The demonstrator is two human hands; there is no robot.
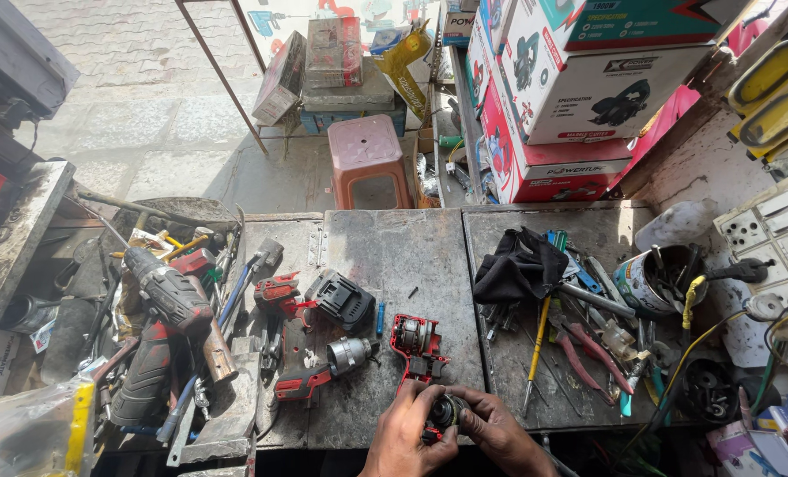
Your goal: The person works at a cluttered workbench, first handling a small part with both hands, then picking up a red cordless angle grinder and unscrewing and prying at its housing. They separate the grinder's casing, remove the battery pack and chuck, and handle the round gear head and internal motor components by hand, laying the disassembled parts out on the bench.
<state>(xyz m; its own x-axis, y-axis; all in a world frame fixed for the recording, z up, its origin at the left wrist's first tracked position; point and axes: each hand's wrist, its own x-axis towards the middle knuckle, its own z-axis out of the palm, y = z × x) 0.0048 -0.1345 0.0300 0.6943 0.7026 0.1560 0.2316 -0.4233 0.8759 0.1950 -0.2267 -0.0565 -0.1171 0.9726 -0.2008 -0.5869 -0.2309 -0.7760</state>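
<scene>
Left hand: at the near bench edge, fingers curled round the left side of a small dark round motor part; grip pressed onto it.
Right hand: opposite the left, fingertips pinching the same part from the right.
Motor part: held between both hands just above the bench edge, touching the lower end of the red housing half; its detail is too small to make out.
Red housing half: lies open on the bench, inner side up, directly ahead of the hands.
Second drill body: red and black, left of the housing, with a grey gearbox at its front end.
Battery pack: black, beyond the drill body, apart from the hands.
Other tools: a dark drill in the heap at far left; a black cloth, a yellow screwdriver and red pliers to the right; a tin of tools beyond them.
Step in hand: by the look of it, working the round part by both hands, at the end of the open housing; whether it goes in or comes out cannot be told.
Next move calls for: a steady two-handed hold, the part kept square to the housing, small pieces kept off the bench edge.
</scene>
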